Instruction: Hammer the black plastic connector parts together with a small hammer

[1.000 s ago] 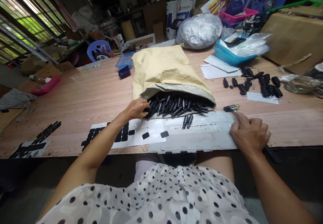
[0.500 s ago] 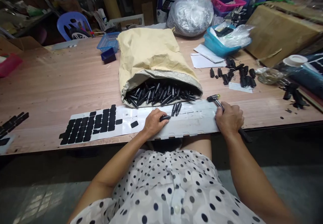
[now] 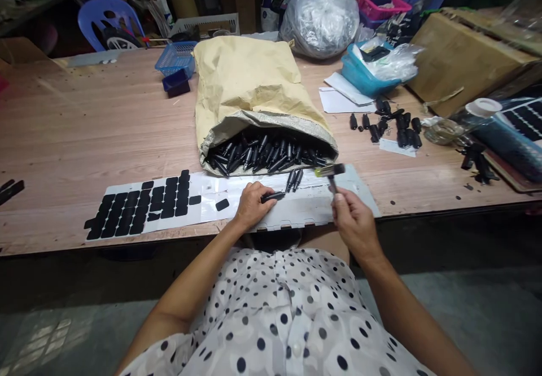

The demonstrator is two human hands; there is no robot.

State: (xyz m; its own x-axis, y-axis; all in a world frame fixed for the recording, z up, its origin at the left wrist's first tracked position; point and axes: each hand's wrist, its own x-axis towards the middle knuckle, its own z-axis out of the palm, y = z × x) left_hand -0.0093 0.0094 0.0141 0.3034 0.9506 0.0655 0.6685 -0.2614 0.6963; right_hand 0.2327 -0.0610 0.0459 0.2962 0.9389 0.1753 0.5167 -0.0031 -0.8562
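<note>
My left hand (image 3: 254,204) pinches a small black cylindrical piece (image 3: 273,196) between thumb and fingers, low over the grey-white board (image 3: 305,212) at the table's front edge. Raised above the right part of that board, my right hand (image 3: 353,218) is closed round the handle of a small hammer (image 3: 331,170) with a black face and a yellowish one. Two more black pieces (image 3: 294,180) lie side by side on the board, just beyond my left hand. Behind them a cream paper sack (image 3: 249,77) lies with its mouth towards me, full of similar black pieces (image 3: 266,153).
A sheet of black rounded stickers (image 3: 139,204) lies to the left. Loose black parts (image 3: 402,127) are scattered at the right, near a blue basin (image 3: 364,77) and a cardboard box (image 3: 466,60). Blue baskets (image 3: 175,60) stand behind the sack's left side.
My right hand has moved left with the hammer, bringing its head up over the board nearer my left hand. My left hand still holds the black piece; the view has shifted slightly.
</note>
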